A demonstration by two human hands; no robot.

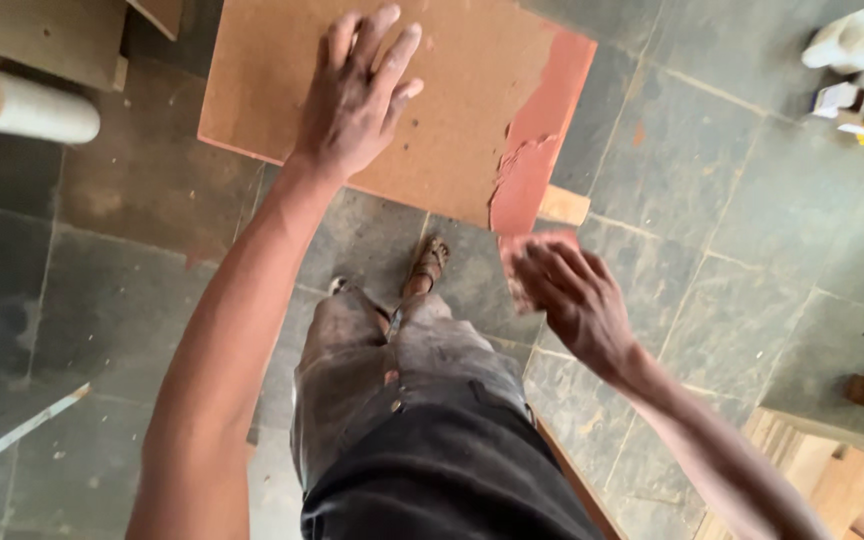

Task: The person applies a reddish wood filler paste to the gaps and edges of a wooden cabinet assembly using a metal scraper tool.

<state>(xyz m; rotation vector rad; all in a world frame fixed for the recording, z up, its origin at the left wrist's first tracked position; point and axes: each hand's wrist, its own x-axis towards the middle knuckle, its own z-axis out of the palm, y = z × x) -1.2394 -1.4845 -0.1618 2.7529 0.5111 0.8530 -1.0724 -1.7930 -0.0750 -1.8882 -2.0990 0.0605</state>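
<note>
So only the board (402, 100)'s right edge has red filler (537, 140); rest bare. Left hand (357, 95) flat, fingers spread; right hand (567, 290) grips a red-smeared scraper (537, 245).

Grey slate-tile floor (742, 200), dusty. Brown board (452, 110) at upper centre, small wood block (564, 206) under its corner. Pale roll (22, 103) upper left. White pieces (857, 45) upper right. Wood offcuts (832, 470) lower right.
</note>
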